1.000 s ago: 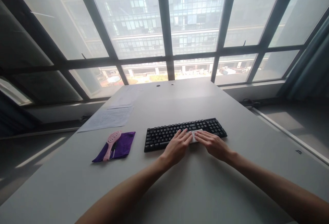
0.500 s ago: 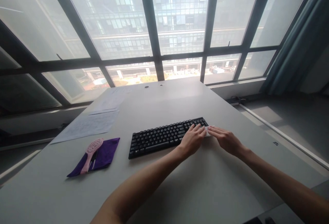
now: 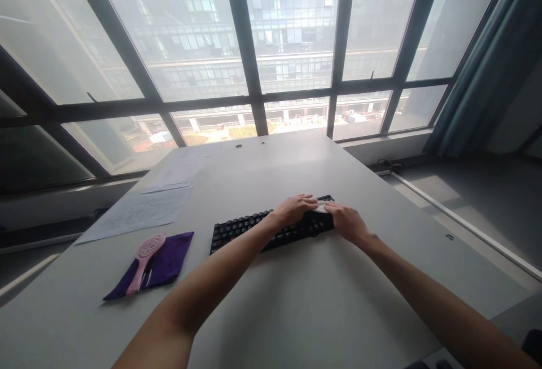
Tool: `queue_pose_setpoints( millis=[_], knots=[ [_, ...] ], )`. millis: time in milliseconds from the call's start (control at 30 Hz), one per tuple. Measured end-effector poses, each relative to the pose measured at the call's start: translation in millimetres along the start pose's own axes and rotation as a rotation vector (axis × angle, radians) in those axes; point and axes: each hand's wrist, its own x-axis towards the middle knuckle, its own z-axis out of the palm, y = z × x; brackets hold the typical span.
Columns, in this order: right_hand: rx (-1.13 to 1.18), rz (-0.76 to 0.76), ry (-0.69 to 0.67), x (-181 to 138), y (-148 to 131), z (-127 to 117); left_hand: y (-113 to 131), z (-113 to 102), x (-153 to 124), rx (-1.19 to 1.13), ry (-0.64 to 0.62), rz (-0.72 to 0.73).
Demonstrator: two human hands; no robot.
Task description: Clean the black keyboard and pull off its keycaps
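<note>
A black keyboard (image 3: 249, 228) lies across the middle of the grey table (image 3: 305, 301). Both my hands rest on its right end. My left hand (image 3: 294, 209) and my right hand (image 3: 345, 219) press a small white wipe (image 3: 320, 207) between their fingertips, flat against the keys near the far right corner. Fingers of both hands are stretched forward and laid on the wipe. Most of the wipe is hidden under the fingers.
A pink brush (image 3: 144, 253) lies on a purple cloth (image 3: 171, 259) at the left of the keyboard. Sheets of paper (image 3: 135, 211) lie further back on the left. Big windows stand behind the table, a curtain (image 3: 478, 75) at the right.
Both hands slid the white wipe from the keyboard's front right edge up onto its far right keys. The camera has turned a little to the right.
</note>
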Motion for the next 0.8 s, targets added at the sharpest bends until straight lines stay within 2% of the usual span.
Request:
queue_pose_setpoints(
  millis=[200,500,800],
  knots=[
    [0.052,-0.012,-0.029,23.4,-42.6,10.5,-14.8,-13.1,-49.8,0.032,0.001,-0.072],
    [0.134,-0.206,-0.047,44.2,-116.0,36.2,-13.2,-33.9,-157.2,-0.001,0.03,-0.304],
    [0.136,-0.388,-0.049,65.6,-194.2,64.7,-10.5,-51.9,-248.8,0.025,0.061,-0.471]
  ],
)
